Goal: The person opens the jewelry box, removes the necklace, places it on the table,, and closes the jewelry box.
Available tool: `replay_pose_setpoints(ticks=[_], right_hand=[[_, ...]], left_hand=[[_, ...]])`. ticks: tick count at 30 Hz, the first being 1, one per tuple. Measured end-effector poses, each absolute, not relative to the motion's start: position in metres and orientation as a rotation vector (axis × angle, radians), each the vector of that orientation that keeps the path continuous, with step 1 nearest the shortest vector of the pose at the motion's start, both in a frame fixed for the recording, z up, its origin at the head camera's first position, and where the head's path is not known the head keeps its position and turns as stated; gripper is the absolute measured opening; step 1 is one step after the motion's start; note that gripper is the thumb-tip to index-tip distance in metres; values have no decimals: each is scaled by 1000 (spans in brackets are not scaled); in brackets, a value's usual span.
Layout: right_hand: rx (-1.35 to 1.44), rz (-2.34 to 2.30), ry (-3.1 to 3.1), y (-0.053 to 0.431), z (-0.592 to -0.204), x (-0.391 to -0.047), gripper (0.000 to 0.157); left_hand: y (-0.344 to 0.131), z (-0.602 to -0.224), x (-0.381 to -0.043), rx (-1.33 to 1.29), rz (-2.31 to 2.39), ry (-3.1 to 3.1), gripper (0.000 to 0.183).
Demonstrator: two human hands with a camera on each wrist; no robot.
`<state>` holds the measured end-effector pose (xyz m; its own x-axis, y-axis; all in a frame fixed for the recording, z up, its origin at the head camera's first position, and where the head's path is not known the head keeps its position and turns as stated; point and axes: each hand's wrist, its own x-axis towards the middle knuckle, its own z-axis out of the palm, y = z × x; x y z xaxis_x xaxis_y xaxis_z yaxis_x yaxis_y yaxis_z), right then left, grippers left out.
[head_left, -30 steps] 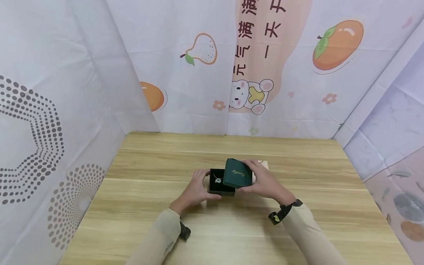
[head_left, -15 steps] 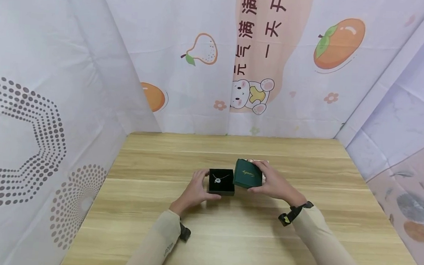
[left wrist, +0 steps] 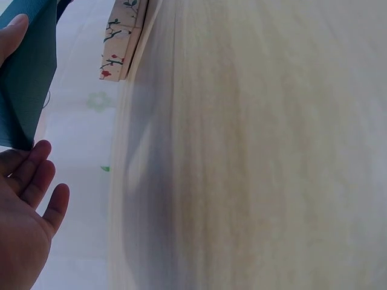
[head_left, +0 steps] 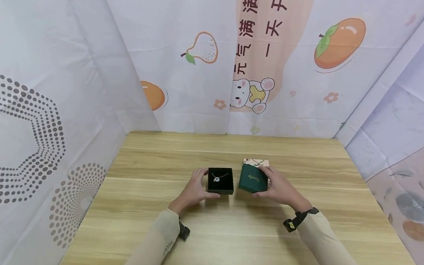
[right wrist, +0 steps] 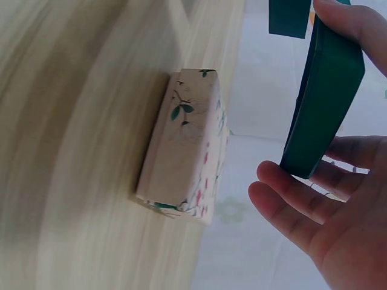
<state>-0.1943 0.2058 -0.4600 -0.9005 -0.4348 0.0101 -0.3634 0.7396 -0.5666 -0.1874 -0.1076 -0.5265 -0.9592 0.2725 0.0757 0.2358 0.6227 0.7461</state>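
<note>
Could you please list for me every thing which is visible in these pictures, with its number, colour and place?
Table: one, light wood colour, across the lower head view
Open box: one, dark green with black inside, in the left hand
Necklace: one, pale metallic, inside the open box
Lid: one, dark green, in the right hand
Floral box: one, cream with floral print, on the table, behind the lid
Printed cloth: sheet count unclear, mostly white, behind and beside the table
Wrist bands: two, black, one per wrist
Sleeves: two, beige, one per arm
Hands: two, bare, left and right
</note>
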Motion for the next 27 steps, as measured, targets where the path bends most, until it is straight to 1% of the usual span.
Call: replay_pose_setpoints(ticks=[16,27], right_hand=[[-690,-822,2780,199,-481,-176,92],[-825,-767,2705,181,-486,-155,93]], left_hand=[[-110,-527,-190,365,1303,2794,105],[-111,-524,-189,309,1375,2806,102]])
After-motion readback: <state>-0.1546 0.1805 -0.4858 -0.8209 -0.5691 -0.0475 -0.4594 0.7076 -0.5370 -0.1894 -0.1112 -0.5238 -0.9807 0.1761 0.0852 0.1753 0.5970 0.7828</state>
